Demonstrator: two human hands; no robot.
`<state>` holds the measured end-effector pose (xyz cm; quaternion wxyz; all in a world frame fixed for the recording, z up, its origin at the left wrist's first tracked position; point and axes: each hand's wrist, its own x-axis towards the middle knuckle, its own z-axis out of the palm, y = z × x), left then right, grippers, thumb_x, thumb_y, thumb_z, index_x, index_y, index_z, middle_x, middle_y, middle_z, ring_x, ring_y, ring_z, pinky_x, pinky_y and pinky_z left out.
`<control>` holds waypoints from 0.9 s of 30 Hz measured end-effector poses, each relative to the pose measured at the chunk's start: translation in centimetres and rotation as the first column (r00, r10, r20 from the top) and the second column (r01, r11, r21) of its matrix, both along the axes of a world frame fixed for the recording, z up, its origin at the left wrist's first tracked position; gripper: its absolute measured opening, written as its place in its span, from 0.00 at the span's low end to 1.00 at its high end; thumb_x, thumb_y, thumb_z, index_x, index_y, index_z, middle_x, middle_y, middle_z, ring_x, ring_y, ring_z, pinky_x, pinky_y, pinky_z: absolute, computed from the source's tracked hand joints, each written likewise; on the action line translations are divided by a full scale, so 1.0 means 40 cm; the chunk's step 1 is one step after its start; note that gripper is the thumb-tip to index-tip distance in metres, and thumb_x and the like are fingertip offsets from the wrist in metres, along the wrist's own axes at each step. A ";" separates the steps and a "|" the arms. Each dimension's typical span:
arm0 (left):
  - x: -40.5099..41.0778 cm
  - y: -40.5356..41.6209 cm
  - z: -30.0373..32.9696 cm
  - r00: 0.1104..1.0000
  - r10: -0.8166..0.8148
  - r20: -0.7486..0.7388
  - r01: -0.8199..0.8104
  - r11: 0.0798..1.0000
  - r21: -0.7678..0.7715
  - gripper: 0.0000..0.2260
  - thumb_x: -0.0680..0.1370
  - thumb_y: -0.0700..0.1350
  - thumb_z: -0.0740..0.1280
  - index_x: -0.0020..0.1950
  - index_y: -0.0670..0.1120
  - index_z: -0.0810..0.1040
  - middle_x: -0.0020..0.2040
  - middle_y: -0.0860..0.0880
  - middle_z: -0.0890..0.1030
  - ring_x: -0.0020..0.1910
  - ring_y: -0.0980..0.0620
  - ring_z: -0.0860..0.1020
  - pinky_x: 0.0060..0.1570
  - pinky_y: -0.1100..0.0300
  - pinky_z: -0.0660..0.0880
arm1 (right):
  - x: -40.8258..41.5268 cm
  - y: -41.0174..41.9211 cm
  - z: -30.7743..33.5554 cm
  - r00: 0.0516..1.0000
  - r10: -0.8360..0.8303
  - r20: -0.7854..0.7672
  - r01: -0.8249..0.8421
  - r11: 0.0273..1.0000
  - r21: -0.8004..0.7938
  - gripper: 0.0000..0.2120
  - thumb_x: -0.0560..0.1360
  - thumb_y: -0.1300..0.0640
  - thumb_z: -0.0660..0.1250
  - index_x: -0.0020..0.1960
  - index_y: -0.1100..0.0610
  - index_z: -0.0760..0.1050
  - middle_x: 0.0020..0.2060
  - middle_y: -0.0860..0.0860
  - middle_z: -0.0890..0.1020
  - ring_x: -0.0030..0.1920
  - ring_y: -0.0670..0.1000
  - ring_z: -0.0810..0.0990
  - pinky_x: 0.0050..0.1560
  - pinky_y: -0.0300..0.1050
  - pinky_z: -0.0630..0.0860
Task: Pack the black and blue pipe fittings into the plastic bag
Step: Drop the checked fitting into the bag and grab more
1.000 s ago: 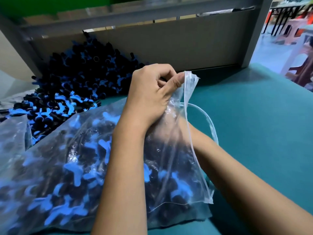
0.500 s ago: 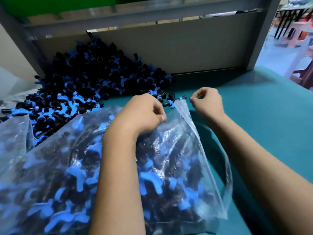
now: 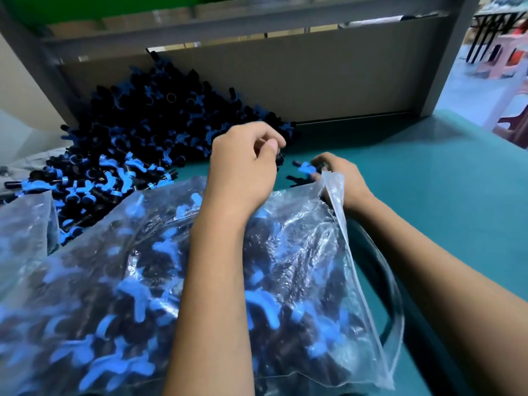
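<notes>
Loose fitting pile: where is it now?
Head view, upper left: the pile sits on the green table against the grey back panel, beyond the bag.

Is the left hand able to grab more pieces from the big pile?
Probably yes: the left hand hovers at the pile's near edge, with nothing between; the bag lies below the wrist.
</notes>
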<state>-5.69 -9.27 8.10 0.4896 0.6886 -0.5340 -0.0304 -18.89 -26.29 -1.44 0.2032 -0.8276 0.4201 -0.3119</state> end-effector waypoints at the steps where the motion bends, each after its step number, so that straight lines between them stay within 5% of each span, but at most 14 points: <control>1: -0.005 -0.002 0.003 0.999 -0.006 -0.044 0.003 0.998 -0.066 0.11 0.81 0.41 0.65 0.47 0.50 0.86 0.41 0.54 0.85 0.43 0.54 0.83 0.49 0.55 0.81 | -0.018 0.009 0.007 0.986 -0.042 0.163 0.031 0.997 0.074 0.09 0.80 0.56 0.64 0.57 0.57 0.79 0.47 0.57 0.84 0.48 0.58 0.81 0.52 0.55 0.78; 4: -0.017 -0.013 -0.001 0.990 -0.052 -0.132 0.036 0.992 -0.119 0.08 0.81 0.42 0.66 0.52 0.47 0.86 0.42 0.55 0.84 0.46 0.51 0.83 0.52 0.48 0.82 | -0.062 0.057 0.068 0.833 -0.067 0.550 -0.110 0.953 0.282 0.17 0.82 0.54 0.56 0.45 0.55 0.83 0.42 0.58 0.84 0.41 0.67 0.77 0.43 0.53 0.75; 6: -0.026 -0.019 -0.008 0.970 -0.112 -0.216 0.097 0.992 -0.082 0.07 0.81 0.43 0.70 0.58 0.45 0.85 0.45 0.50 0.84 0.48 0.45 0.84 0.54 0.46 0.82 | -0.082 0.095 0.116 0.742 -0.044 0.669 -0.256 0.904 0.343 0.19 0.83 0.54 0.57 0.41 0.54 0.82 0.39 0.60 0.75 0.40 0.60 0.69 0.44 0.54 0.68; 8: -0.038 -0.023 -0.016 0.932 -0.171 -0.319 0.158 0.985 -0.066 0.11 0.80 0.42 0.73 0.61 0.43 0.83 0.49 0.43 0.84 0.48 0.40 0.84 0.52 0.48 0.84 | -0.097 0.120 0.157 0.750 0.011 0.662 -0.303 0.895 0.328 0.13 0.83 0.55 0.61 0.43 0.54 0.80 0.38 0.59 0.72 0.37 0.57 0.67 0.38 0.49 0.68; 12: -0.071 -0.026 -0.018 0.862 -0.262 -0.433 0.209 0.964 -0.168 0.05 0.76 0.34 0.75 0.51 0.38 0.85 0.44 0.40 0.86 0.38 0.48 0.83 0.42 0.57 0.83 | -0.102 0.157 0.207 0.713 0.069 0.698 -0.378 0.876 0.300 0.09 0.82 0.54 0.67 0.44 0.56 0.73 0.36 0.55 0.76 0.33 0.52 0.72 0.32 0.43 0.71; 17: -0.081 -0.025 -0.017 0.754 -0.259 -0.604 0.164 0.964 -0.208 0.04 0.75 0.31 0.75 0.46 0.38 0.85 0.39 0.41 0.84 0.36 0.47 0.83 0.43 0.59 0.83 | -0.105 0.164 0.203 0.622 0.105 0.776 -0.480 0.834 0.272 0.08 0.76 0.54 0.71 0.43 0.59 0.78 0.39 0.54 0.83 0.38 0.50 0.80 0.44 0.44 0.79; 21: -0.069 -0.020 -0.011 0.677 -0.284 -0.679 0.173 0.958 -0.229 0.04 0.74 0.31 0.75 0.48 0.36 0.85 0.40 0.43 0.85 0.40 0.49 0.84 0.47 0.60 0.83 | -0.114 0.157 0.195 0.538 0.144 0.830 -0.583 0.776 0.243 0.02 0.75 0.63 0.71 0.48 0.61 0.82 0.44 0.55 0.86 0.46 0.50 0.84 0.51 0.41 0.80; 27: -0.061 -0.019 -0.016 0.738 -0.212 -0.640 0.108 0.974 -0.198 0.05 0.72 0.32 0.78 0.43 0.40 0.85 0.35 0.47 0.84 0.37 0.51 0.84 0.42 0.62 0.81 | -0.101 0.156 0.177 0.622 0.178 0.762 -0.479 0.857 0.191 0.04 0.72 0.61 0.77 0.45 0.55 0.85 0.38 0.52 0.85 0.39 0.48 0.80 0.42 0.39 0.75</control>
